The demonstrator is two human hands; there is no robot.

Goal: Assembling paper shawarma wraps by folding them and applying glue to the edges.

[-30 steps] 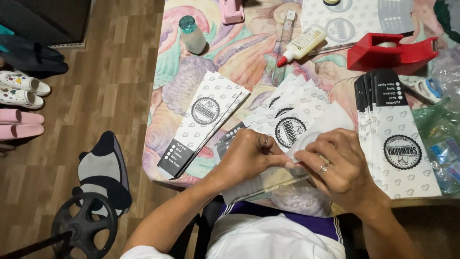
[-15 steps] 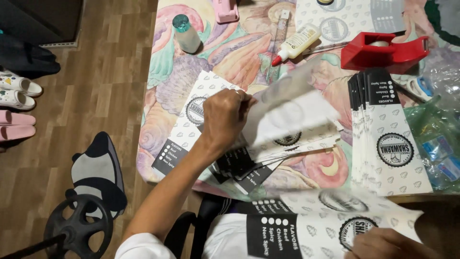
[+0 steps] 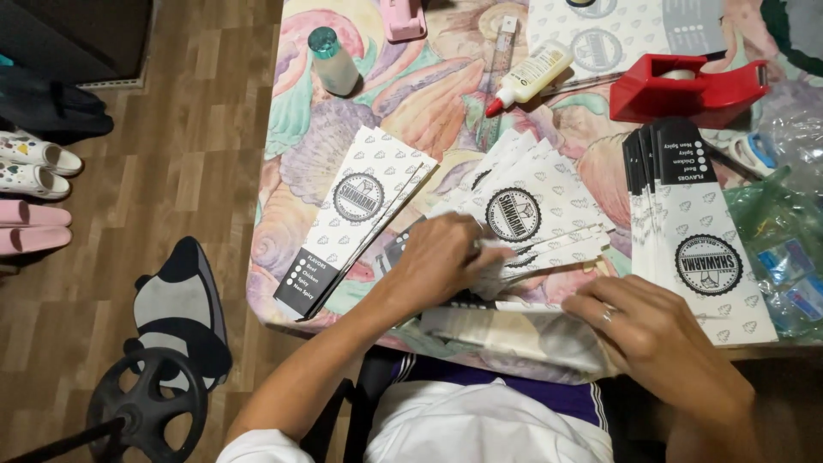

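My left hand (image 3: 444,260) lies curled on the near end of a fanned pile of white printed paper sleeves (image 3: 536,206), fingers pinching the sheets. My right hand (image 3: 656,336) rests at the table's near edge, fingers laid over a folded white sleeve (image 3: 506,330) that hangs partly over the edge. A separate sleeve pile (image 3: 360,214) lies angled to the left of my left hand. Another stack with black tops (image 3: 703,249) sits just beyond my right hand.
On the patterned tablecloth (image 3: 429,111) farther back are a glue bottle (image 3: 533,75), a red tape dispenser (image 3: 686,90), a small teal-capped bottle (image 3: 333,62) and a pink tool (image 3: 403,17). Plastic bags (image 3: 784,231) crowd the right edge. A chair base (image 3: 146,403) and slippers (image 3: 34,163) sit on the floor.
My left hand, which held a sleeve raised over the table, has come down onto the fanned pile. My right hand has risen from my lap to the table's edge with the folded sleeve.
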